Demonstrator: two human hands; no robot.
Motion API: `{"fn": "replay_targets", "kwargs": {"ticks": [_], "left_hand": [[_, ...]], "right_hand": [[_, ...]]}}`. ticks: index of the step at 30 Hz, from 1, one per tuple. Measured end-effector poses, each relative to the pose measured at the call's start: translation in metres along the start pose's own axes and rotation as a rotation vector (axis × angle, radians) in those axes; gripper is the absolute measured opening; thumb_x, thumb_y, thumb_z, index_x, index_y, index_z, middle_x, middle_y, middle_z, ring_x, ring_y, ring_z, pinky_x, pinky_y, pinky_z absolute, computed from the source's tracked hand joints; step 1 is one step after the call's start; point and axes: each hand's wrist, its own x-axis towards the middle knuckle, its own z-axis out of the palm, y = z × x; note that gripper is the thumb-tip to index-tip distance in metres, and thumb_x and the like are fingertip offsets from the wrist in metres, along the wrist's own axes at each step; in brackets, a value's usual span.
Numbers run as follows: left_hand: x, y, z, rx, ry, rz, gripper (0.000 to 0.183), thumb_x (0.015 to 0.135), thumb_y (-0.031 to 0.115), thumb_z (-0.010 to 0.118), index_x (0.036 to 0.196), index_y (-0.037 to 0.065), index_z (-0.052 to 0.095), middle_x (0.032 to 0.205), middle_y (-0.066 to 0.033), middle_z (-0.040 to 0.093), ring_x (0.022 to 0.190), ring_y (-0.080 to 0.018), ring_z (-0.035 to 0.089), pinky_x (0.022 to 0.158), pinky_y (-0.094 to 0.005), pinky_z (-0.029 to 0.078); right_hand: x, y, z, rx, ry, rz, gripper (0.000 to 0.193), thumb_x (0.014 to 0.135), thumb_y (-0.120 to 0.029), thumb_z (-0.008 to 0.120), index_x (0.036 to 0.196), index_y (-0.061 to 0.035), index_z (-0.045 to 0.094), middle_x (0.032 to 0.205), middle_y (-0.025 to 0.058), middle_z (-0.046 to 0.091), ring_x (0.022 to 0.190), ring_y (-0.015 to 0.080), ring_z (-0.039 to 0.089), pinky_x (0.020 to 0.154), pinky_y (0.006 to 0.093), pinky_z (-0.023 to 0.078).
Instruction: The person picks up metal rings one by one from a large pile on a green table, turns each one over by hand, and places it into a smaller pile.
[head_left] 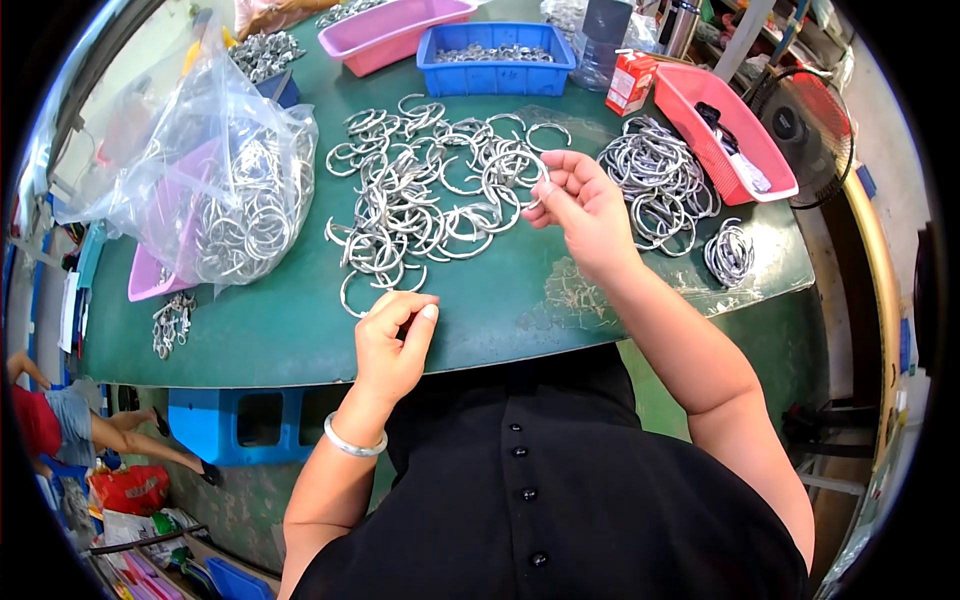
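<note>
My right hand (590, 215) holds a silver metal ring (514, 152) between thumb and fingers, at the right side of a loose pile of silver open rings (395, 205). Close to that pile's near edge, my left hand (393, 345) has its fingers curled in and the thumb pressed against them. Whether something small is in it cannot be made out. To the right of my right hand lies a denser heap of silver rings (655, 175). A smaller bundle of rings (729, 252) sits nearer, by the table's right end.
A clear plastic bag of rings (255, 200) leans over a pink tray (150, 275) at left. Small metal parts (173, 322) lie before it. Behind are a blue tray (495, 78), pink bins (735, 150), a red carton (631, 82) and a fan (800, 135). A person (75, 430) is at far left.
</note>
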Motion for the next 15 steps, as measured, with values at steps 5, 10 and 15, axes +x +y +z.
{"fn": "replay_targets", "kwargs": {"ticks": [5, 10, 15], "left_hand": [[0.0, 0.01, -0.001, -0.504, -0.042, -0.42, 0.024, 0.088, 0.02, 0.045, 0.09, 0.0, 0.059, 0.071, -0.0041, 0.057, 0.059, -0.0102, 0.052, 0.056, -0.0202, 0.042], [0.008, 0.023, -0.01, -0.833, -0.086, -0.632, 0.037, 0.089, 0.031, 0.04, 0.088, -0.001, 0.057, 0.065, -0.0057, 0.057, 0.053, -0.011, 0.051, 0.049, -0.0206, 0.041], [0.004, 0.016, -0.01, -0.848, -0.142, -0.696, 0.017, 0.084, 0.017, 0.051, 0.084, 0.001, 0.057, 0.064, -0.0047, 0.057, 0.052, -0.0101, 0.051, 0.049, -0.019, 0.041]], "right_hand": [[-0.028, 0.007, 0.013, -0.097, -0.154, -0.19, 0.024, 0.081, 0.001, 0.051, 0.105, -0.0004, 0.047, 0.082, 0.0037, 0.056, 0.069, 0.0095, 0.055, 0.064, 0.023, 0.046], [-0.049, -0.001, 0.014, -0.686, -0.427, -0.786, 0.026, 0.068, 0.002, 0.057, 0.094, -0.0043, 0.055, 0.085, 0.01, 0.059, 0.073, 0.0263, 0.059, 0.064, 0.0315, 0.048], [-0.054, -0.003, 0.01, -0.788, -0.572, -0.937, 0.022, 0.063, -0.001, 0.057, 0.085, -0.0042, 0.056, 0.098, 0.0127, 0.055, 0.088, 0.0289, 0.056, 0.069, 0.0331, 0.048]]}}
